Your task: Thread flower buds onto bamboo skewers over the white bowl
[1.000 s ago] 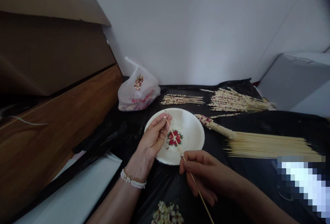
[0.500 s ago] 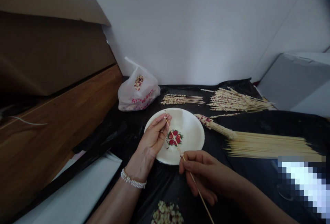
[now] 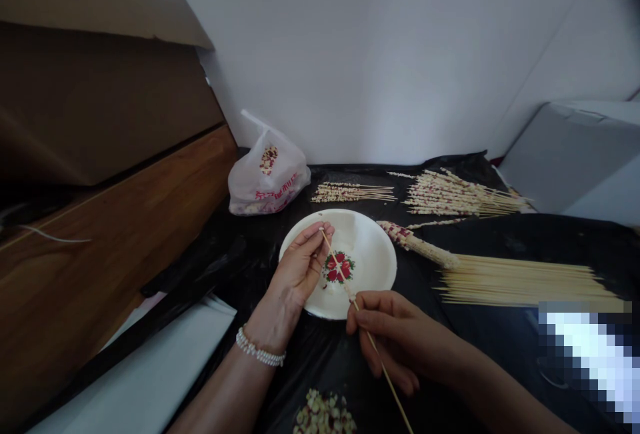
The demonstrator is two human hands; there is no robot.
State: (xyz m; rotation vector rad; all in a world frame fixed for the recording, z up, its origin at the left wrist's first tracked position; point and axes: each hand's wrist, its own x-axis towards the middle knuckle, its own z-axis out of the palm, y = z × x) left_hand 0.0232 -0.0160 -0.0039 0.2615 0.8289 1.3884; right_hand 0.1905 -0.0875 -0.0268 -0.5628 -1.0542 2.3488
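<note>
In the head view a thin bamboo skewer (image 3: 336, 262) slants between my hands over a white enamel basin (image 3: 377, 281) with a red flower print. My right hand (image 3: 395, 331) is closed around the skewer, with pale kernels on the stick just ahead of the fingertips. My left hand (image 3: 300, 264), a beaded bracelet at its wrist, pinches a small pale corn kernel (image 3: 321, 229) at the skewer's upper tip. How far the tip has entered the kernel is too small to tell. Loose corn kernels (image 3: 325, 414) lie in a pile at the bottom.
A white plastic bag (image 3: 270, 177) stands behind the basin. Two groups of threaded skewers, one small (image 3: 345, 192) and one large (image 3: 445, 194), lie at the back. A partly stripped corn cob (image 3: 420, 246) rests by bare skewers (image 3: 520, 281). Black plastic sheeting (image 3: 220, 247) covers the surface.
Almost nothing differs. My left hand has shifted very slightly right and down at the skewer tip; my right hand keeps its hold.
</note>
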